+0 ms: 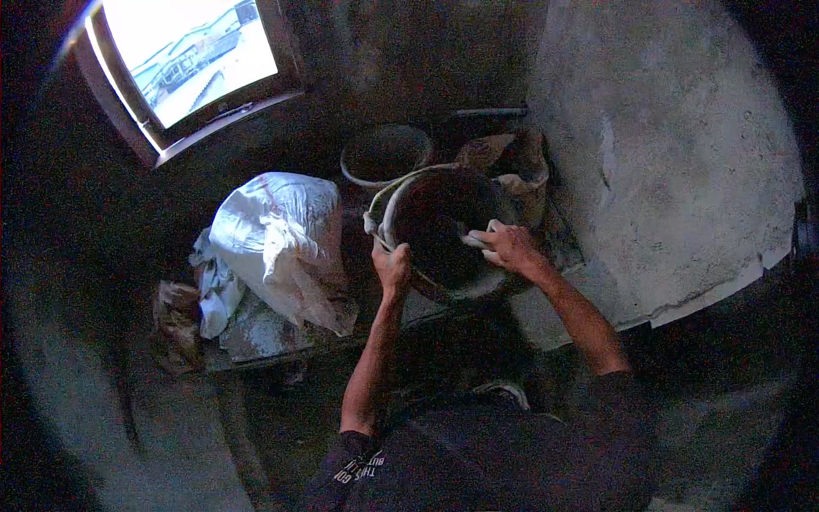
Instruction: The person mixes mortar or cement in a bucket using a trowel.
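Observation:
A round dark bucket (389, 224) with a pale rim stands in front of me, its inside in deep shadow. A light handle or cord runs along its left and far rim. My left hand (393, 270) is closed on the near left rim of the bucket. Over the right side of the opening, my right hand (511, 247) has its fingers bent together, and pale powder or something pale shows at the fingertips. What it holds, if anything, I cannot make out.
A full white sack (277, 226) lies left of the bucket, with crumpled plastic bags (177, 320) beside it. Behind stands another round container (386, 154). An open brownish sack (525, 183) sits at the back right, near a rough grey wall (682, 162). A bright window (188, 60) is upper left.

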`<state>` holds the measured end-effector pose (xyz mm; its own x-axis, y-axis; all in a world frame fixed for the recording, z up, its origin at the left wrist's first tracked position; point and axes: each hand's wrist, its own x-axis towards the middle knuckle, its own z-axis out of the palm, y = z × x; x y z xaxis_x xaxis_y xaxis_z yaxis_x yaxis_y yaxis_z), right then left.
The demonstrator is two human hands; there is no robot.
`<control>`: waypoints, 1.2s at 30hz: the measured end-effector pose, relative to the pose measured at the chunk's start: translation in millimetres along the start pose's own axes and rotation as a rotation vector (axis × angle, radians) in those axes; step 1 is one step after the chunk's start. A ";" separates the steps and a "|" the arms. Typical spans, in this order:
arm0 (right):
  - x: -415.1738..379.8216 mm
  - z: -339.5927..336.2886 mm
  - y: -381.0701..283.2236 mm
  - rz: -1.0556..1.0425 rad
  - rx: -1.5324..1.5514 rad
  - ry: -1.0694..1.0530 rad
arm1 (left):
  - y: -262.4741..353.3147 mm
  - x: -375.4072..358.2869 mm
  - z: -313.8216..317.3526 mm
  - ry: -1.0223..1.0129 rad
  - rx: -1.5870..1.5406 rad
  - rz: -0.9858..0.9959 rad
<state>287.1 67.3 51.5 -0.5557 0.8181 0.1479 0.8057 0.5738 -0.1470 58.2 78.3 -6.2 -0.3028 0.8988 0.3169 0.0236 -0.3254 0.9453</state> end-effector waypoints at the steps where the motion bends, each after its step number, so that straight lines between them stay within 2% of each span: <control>1: -3.1 -1.5 -2.8 -0.015 -0.066 0.058 | -1.2 -0.4 0.5 -0.019 -0.031 -0.049; 2: -4.6 -1.9 -4.0 -0.029 -0.132 0.116 | -1.4 -0.6 0.2 -0.038 -0.062 -0.097; 6: -13.8 0.3 -1.3 -0.056 -0.248 0.137 | -13.4 2.1 -1.9 -0.019 -0.016 -0.085; 8: -17.8 -16.2 -11.7 0.006 -0.091 0.079 | -36.3 4.0 0.1 0.084 -0.088 0.068; 9: -13.9 -17.6 -8.0 0.004 -0.093 0.071 | -14.2 2.7 2.4 0.089 -0.091 0.062; 11: -14.3 -11.1 -5.7 0.035 -0.296 -0.133 | 24.6 -5.7 -0.5 -0.008 -0.238 -0.148; 12: -18.7 -7.0 -8.2 0.039 -0.291 -0.131 | 17.9 -3.0 -1.4 0.028 -0.103 -0.045; 14: -18.9 -9.5 -5.2 0.051 -0.218 0.026 | 20.6 2.7 -1.3 0.044 -0.086 -0.082; 16: -15.8 -9.8 -3.3 0.087 -0.239 -0.022 | 15.4 -8.3 -6.0 0.054 -0.048 -0.160; 18: -3.8 -11.3 -1.2 0.125 -0.272 -0.043 | 3.0 -2.4 -4.2 0.076 -0.070 -0.049; 20: 3.8 -1.6 -2.4 0.098 -0.419 0.143 | -10.2 -1.6 -5.5 0.039 -0.066 -0.083; 25: 25.3 22.7 -0.9 0.019 -0.660 0.127 | -0.6 -8.1 -1.6 0.013 -0.022 -0.120; 26: 27.9 21.4 -6.4 0.014 -0.710 0.125 | -0.7 -8.4 -1.8 0.004 -0.091 -0.132; 27: 28.8 18.2 -10.2 0.005 -0.712 0.125 | -0.4 -9.2 -1.7 -0.002 -0.161 -0.146; 29: 29.2 6.3 -19.3 0.075 -0.600 -0.112 | 8.1 -11.0 -1.4 0.006 -0.099 -0.160; 32: 32.9 -7.0 -32.6 0.019 -0.539 -0.188 | 11.2 -10.0 3.2 0.000 -0.062 -0.133; 36: 42.5 1.3 -10.0 0.087 -0.353 -0.144 | 10.6 -9.3 6.1 -0.061 -0.114 -0.097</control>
<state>255.1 96.4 58.0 -0.4848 0.8746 0.0075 0.8583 0.4741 0.1961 67.1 68.2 1.4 -0.2399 0.9428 0.2316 -0.1128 -0.2640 0.9579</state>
